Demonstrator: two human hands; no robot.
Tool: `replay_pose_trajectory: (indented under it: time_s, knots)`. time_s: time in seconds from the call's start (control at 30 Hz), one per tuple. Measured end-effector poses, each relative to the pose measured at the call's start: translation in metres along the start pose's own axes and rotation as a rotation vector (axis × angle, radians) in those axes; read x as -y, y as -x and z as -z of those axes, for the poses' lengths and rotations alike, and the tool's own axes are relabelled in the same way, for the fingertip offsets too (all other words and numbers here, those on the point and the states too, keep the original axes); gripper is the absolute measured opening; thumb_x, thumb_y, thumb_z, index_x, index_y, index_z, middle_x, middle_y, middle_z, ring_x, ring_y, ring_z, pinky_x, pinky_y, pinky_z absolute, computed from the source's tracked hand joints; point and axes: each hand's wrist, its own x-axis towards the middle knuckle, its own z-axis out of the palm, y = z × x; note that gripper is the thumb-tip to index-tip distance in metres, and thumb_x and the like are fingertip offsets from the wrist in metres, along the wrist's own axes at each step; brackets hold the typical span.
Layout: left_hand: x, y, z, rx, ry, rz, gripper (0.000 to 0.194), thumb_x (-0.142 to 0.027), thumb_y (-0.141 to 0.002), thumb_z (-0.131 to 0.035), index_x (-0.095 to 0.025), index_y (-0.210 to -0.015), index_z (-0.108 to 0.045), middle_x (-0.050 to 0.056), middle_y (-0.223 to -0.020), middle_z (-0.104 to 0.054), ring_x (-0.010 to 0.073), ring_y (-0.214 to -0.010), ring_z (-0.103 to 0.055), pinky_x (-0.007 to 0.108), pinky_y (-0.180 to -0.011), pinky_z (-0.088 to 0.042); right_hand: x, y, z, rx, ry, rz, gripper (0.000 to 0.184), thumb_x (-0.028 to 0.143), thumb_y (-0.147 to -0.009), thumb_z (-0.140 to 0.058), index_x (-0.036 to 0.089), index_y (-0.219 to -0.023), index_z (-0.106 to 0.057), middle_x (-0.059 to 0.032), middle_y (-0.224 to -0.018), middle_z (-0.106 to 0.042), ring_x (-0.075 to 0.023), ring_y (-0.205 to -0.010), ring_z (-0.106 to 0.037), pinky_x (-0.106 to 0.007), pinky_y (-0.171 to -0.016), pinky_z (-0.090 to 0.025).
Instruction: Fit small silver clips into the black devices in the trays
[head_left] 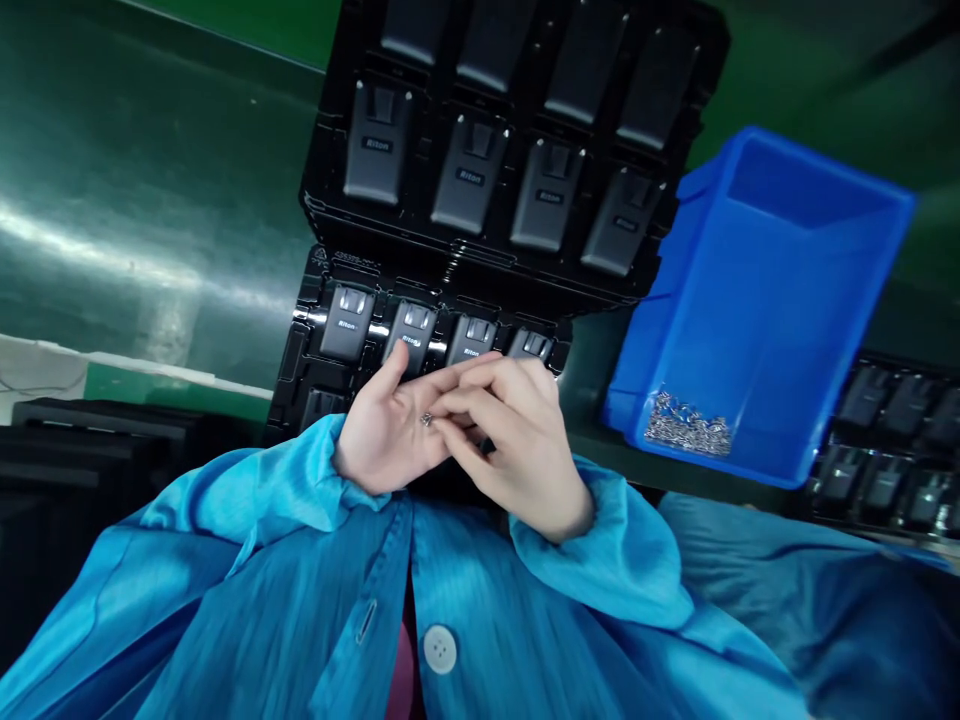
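My left hand (390,435) lies palm up with its thumb out and its fingers stretched flat, bearing a few small shiny metal pieces (426,420) on the palm. Over it, my right hand (521,440) has its thumb and forefinger pinched at these pieces; their exact kind is too small to make out. Both hands are above the near black tray (296,365), which holds dark grey devices marked "Riton" (347,322). The hands partly cover the lower devices.
A second black tray (319,195) with more grey devices (375,145) lies beyond. On the right stands a blue bin (757,300) with many small metal pieces (686,425) in one corner. Black trays (97,440) are stacked at left; a blue sleeve (787,560) shows at right.
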Motion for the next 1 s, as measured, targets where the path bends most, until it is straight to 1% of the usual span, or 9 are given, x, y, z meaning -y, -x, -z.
replay_pose_trajectory:
  time_s: [0.1,0.2,0.37,0.53,0.73,0.8,0.87,0.93,1.0]
  knots:
    - [0.000,-0.001,0.000,0.026,-0.010,0.002,0.083,-0.063,-0.097,-0.006,-0.008,-0.139,-0.051,0.015,-0.105,-0.069,0.0258,-0.104,-0.065,0.037,-0.088,-0.048,0.000,-0.001,0.001,0.028,0.034,0.001,0.003,0.019,-0.088,-0.063,0.022,-0.088,-0.065,-0.0034,-0.093,-0.061,-0.0223,-0.093,-0.050,-0.039,-0.079,-0.040]
    - [-0.001,-0.002,-0.001,0.028,-0.008,0.018,0.084,-0.064,-0.096,-0.004,-0.009,-0.137,-0.052,0.015,-0.105,-0.069,0.0265,-0.108,-0.064,0.038,-0.090,-0.048,-0.001,-0.002,0.000,0.021,0.045,0.011,0.005,0.017,-0.086,-0.063,0.022,-0.085,-0.062,-0.0028,-0.094,-0.060,-0.0222,-0.094,-0.050,-0.040,-0.081,-0.039]
    - [0.000,-0.005,-0.004,-0.035,0.001,0.028,0.080,-0.060,-0.098,-0.005,-0.008,-0.135,-0.054,0.014,-0.100,-0.070,0.0260,-0.107,-0.065,0.037,-0.088,-0.048,-0.004,0.000,-0.006,-0.027,-0.001,-0.021,0.008,0.016,-0.083,-0.063,0.023,-0.084,-0.059,-0.0014,-0.093,-0.061,-0.0218,-0.097,-0.052,-0.042,-0.088,-0.039]
    - [0.001,-0.006,-0.003,-0.030,0.011,0.021,0.079,-0.055,-0.100,-0.004,-0.005,-0.130,-0.057,0.014,-0.095,-0.070,0.0238,-0.098,-0.068,0.034,-0.082,-0.050,-0.005,0.001,-0.012,-0.076,0.006,-0.022,0.009,0.016,-0.083,-0.063,0.023,-0.084,-0.058,-0.0007,-0.093,-0.062,-0.0214,-0.096,-0.053,-0.049,-0.102,-0.036]
    - [0.002,-0.008,0.002,-0.026,0.038,0.012,0.074,-0.049,-0.102,-0.008,-0.006,-0.107,-0.068,0.012,-0.084,-0.069,0.0177,-0.078,-0.068,0.029,-0.075,-0.052,-0.006,0.002,-0.015,-0.106,0.025,-0.031,0.007,0.019,-0.085,-0.061,0.024,-0.084,-0.057,-0.0002,-0.092,-0.062,-0.0212,-0.098,-0.055,-0.052,-0.109,-0.033]
    - [0.005,-0.009,0.006,-0.071,0.000,0.010,0.065,-0.042,-0.104,-0.015,-0.008,-0.097,-0.070,0.010,-0.081,-0.068,0.0149,-0.075,-0.067,0.027,-0.076,-0.052,-0.007,0.003,-0.014,-0.106,0.023,-0.034,0.007,0.019,-0.086,-0.061,0.025,-0.085,-0.057,0.0002,-0.091,-0.062,-0.0208,-0.097,-0.056,-0.052,-0.110,-0.032]
    - [0.007,-0.010,0.011,-0.144,-0.090,-0.023,0.047,-0.033,-0.103,-0.031,-0.010,-0.090,-0.070,0.008,-0.081,-0.067,0.0130,-0.076,-0.065,0.025,-0.077,-0.052,-0.009,0.004,-0.011,-0.106,0.025,-0.051,0.007,0.019,-0.086,-0.061,0.025,-0.085,-0.058,0.0003,-0.090,-0.061,-0.0202,-0.096,-0.056,-0.052,-0.110,-0.032]
    - [0.009,-0.011,0.016,-0.225,-0.195,-0.078,0.025,-0.026,-0.096,-0.052,-0.011,-0.086,-0.069,0.005,-0.081,-0.065,0.0104,-0.074,-0.062,0.022,-0.074,-0.051,-0.012,0.005,-0.007,-0.109,0.029,-0.075,0.006,0.019,-0.086,-0.061,0.024,-0.085,-0.058,0.0006,-0.088,-0.060,-0.0194,-0.094,-0.056,-0.050,-0.110,-0.032]
    - [0.011,-0.010,0.018,-0.270,-0.273,-0.099,0.015,-0.025,-0.087,-0.067,-0.011,-0.082,-0.067,0.001,-0.074,-0.059,0.0062,-0.064,-0.054,0.016,-0.062,-0.046,-0.015,0.006,-0.002,-0.109,0.034,-0.094,0.006,0.018,-0.086,-0.060,0.024,-0.086,-0.058,0.0006,-0.088,-0.059,-0.0188,-0.093,-0.056,-0.049,-0.109,-0.033]
